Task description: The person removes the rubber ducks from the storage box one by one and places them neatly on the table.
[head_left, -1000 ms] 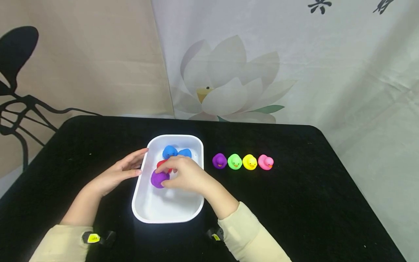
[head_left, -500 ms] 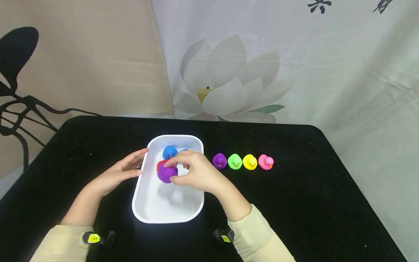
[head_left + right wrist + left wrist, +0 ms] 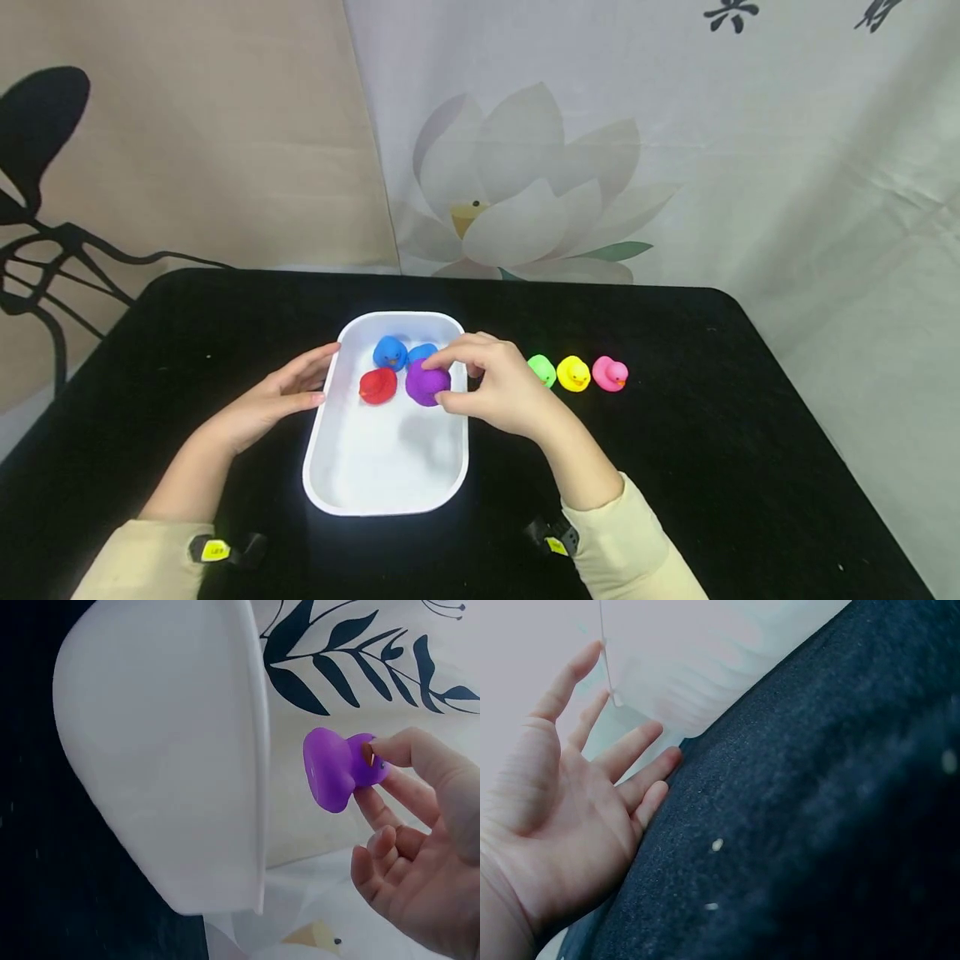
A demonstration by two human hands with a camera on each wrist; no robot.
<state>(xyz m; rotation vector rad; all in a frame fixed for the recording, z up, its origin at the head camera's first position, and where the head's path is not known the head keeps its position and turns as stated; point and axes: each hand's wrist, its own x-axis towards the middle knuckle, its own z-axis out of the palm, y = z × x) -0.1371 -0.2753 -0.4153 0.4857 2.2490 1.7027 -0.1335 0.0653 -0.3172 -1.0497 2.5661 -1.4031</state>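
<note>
My right hand [image 3: 502, 387] pinches a purple rubber duck [image 3: 424, 385] by its head between thumb and fingers, over the right side of a white tray [image 3: 378, 483]. In the right wrist view the same purple duck [image 3: 326, 771] is raised above the tray's rim. Inside the tray are a red duck [image 3: 378, 386], a blue duck [image 3: 390, 353] and a second blue duck [image 3: 422, 352], partly covered by the purple one. With fingers extended, my left hand [image 3: 273, 400] touches the tray's left rim; the left wrist view shows its palm [image 3: 570, 802] beside the tray wall.
Right of the tray, a green duck [image 3: 542, 371], a yellow duck [image 3: 573, 374] and a pink duck [image 3: 610, 374] stand in a row on the black-covered table [image 3: 675, 467]. The right hand hides the row's left end. A black chair motif [image 3: 45, 150] shows at left.
My right hand has lifted the purple duck and carried it rightward across the tray, uncovering the red duck. It now hides the purple duck on the table. My left hand stays put.
</note>
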